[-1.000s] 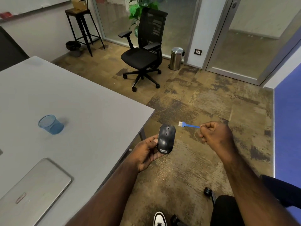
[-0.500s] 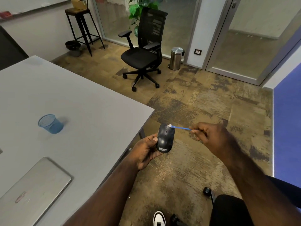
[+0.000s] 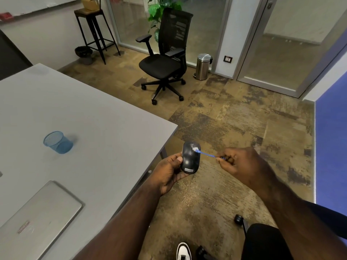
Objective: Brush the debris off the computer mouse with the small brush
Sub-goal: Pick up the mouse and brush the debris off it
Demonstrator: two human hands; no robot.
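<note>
1. Head view: the left hand (image 3: 170, 172) is curled around the computer mouse (image 3: 190, 159), holding it off the table (image 3: 90, 117) edge, over the carpet (image 3: 234, 128).
2. The right hand (image 3: 242, 164) pinches the small brush (image 3: 205, 153) by its handle end; the bristles touch the mouse's top near the wheel.
3. Judgement: short, light strokes directed away from the wheel gap should clear pale debris without pushing it inward; the left grip must remain firm.

Black mouse (image 3: 190, 158) upright off table edge (Lenovo logo near), blue brush (image 3: 205, 154) bristles touching its top.
</note>
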